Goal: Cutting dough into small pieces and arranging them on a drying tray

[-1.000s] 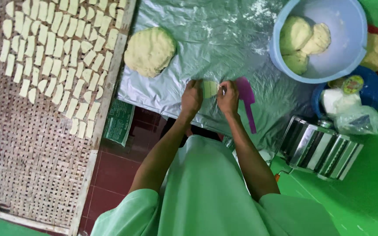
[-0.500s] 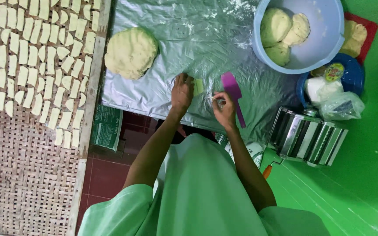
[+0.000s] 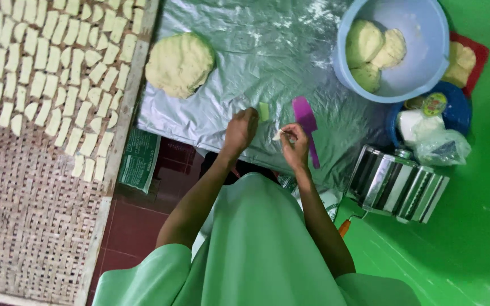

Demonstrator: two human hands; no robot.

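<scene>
Pinching a small pale scrap of dough [image 3: 278, 135] between its fingertips, the right hand [image 3: 294, 145] hovers just above the silvery plastic sheet [image 3: 239, 51], its fingers curled in tight around the scrap. The left hand [image 3: 241, 129] sits just beside it, fingers bent and drawn together, their tips touching a little greenish dough piece [image 3: 263, 111] that lies on the sheet at the hand's upper edge; how firmly that piece is gripped cannot be told, since the back of the hand covers the fingertips. Between and slightly beyond the two hands lies a purple scraper [image 3: 305, 124], flat on the sheet, its handle running down past the right hand's knuckles.

Farther out on the sheet, up and to the left, rests a large flattened lump of dough [image 3: 180, 63], well apart from both hands. To the upper right stands a light blue basin [image 3: 426, 34] holding three rounded dough balls [image 3: 365, 42]. Beside the basin lie a red tray [image 3: 479, 54] with another dough portion and a dark blue bowl [image 3: 459, 110] with a clear plastic bag [image 3: 440, 146] bunched against it. Below these stands a shiny metal roller machine [image 3: 398, 184] on the green floor [image 3: 472, 249]. On the far left a woven bamboo tray [image 3: 24, 215] carries rows of small cut dough strips [image 3: 46, 62] in its upper part. The person's green garment [image 3: 256, 249] fills the lower middle and hides the sheet's near edge.
</scene>
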